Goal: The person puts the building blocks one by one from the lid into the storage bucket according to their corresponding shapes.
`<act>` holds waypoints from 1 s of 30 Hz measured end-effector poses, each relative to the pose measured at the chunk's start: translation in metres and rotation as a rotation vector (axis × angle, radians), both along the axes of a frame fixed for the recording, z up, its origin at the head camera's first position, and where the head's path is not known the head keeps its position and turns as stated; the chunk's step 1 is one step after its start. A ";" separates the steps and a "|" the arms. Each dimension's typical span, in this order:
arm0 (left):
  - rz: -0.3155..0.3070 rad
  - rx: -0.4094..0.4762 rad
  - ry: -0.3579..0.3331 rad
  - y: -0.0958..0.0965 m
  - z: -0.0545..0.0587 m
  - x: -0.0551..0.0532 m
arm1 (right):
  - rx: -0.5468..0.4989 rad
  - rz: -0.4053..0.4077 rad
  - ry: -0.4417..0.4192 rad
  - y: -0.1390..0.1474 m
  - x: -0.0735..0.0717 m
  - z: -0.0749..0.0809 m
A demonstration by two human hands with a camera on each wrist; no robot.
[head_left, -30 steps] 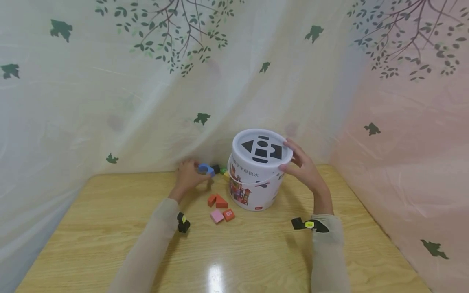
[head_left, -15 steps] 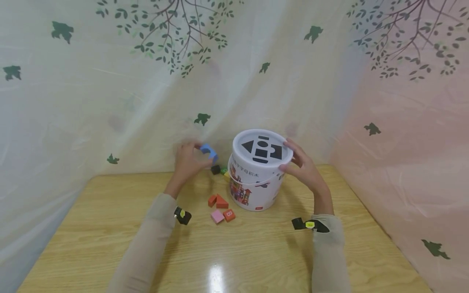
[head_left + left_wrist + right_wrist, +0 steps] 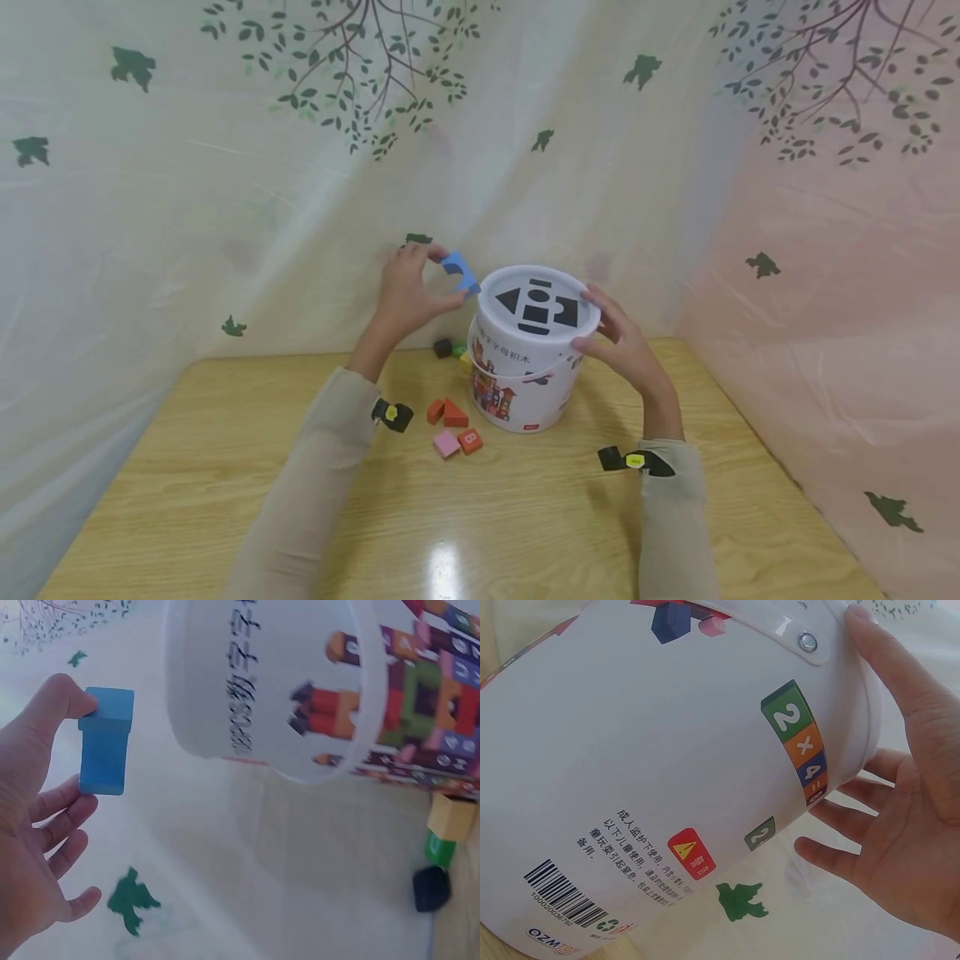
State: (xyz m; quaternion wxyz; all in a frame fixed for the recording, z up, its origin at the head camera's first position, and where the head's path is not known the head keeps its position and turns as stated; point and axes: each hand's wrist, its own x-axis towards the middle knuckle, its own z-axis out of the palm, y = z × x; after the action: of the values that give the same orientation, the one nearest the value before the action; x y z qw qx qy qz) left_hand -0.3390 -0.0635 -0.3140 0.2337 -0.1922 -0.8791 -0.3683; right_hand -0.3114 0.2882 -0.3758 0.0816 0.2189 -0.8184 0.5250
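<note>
My left hand (image 3: 408,287) pinches a blue arch block (image 3: 461,273) between thumb and fingertips, up in the air just left of the bucket's lid. In the left wrist view, the blue block (image 3: 106,742) shows its edge, clear of the bucket wall. A white toy-block bucket (image 3: 517,383) stands upright on the table; its lid (image 3: 551,295) has black shaped openings, among them a triangle, a circle, a square and an arch. My right hand (image 3: 626,346) holds the bucket's upper right rim, thumb in front and fingers farther back. Its fingers (image 3: 870,795) are partly behind the bucket in the right wrist view.
In front of the bucket lie an orange triangle block (image 3: 455,413), a small orange block (image 3: 435,411), a pink block (image 3: 446,443) and a red "B" block (image 3: 470,441). A black block (image 3: 442,348), green block (image 3: 440,850) and yellow block (image 3: 451,817) sit behind-left, by the curtain.
My left hand has lifted the blue arch block off the table's back and carried it up and right, close to the lid. My right hand and the bucket have stayed put.
</note>
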 end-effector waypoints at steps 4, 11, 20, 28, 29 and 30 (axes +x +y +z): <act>-0.057 -0.057 0.013 0.016 0.015 0.000 | 0.003 0.002 -0.003 0.000 -0.001 -0.001; -0.134 -0.154 0.009 0.050 0.039 0.005 | 0.005 -0.002 -0.012 0.001 0.000 0.000; -0.211 -0.283 0.008 0.088 0.043 0.007 | 0.003 0.016 -0.012 0.003 -0.001 -0.001; -0.252 -0.333 -0.020 0.106 0.036 0.002 | 0.006 0.026 0.001 0.003 0.001 0.001; -0.255 -0.337 -0.024 0.107 0.035 0.001 | 0.005 0.028 0.002 0.003 0.001 0.001; -0.257 -0.342 -0.029 0.109 0.034 0.000 | 0.004 0.027 0.002 0.003 0.001 0.001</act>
State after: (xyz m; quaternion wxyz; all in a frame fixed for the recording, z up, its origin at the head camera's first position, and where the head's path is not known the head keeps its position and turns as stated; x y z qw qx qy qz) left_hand -0.3388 0.0450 -0.2802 0.1361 -0.3345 -0.9002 -0.2433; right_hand -0.3103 0.2914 -0.3747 0.0750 0.2308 -0.8162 0.5244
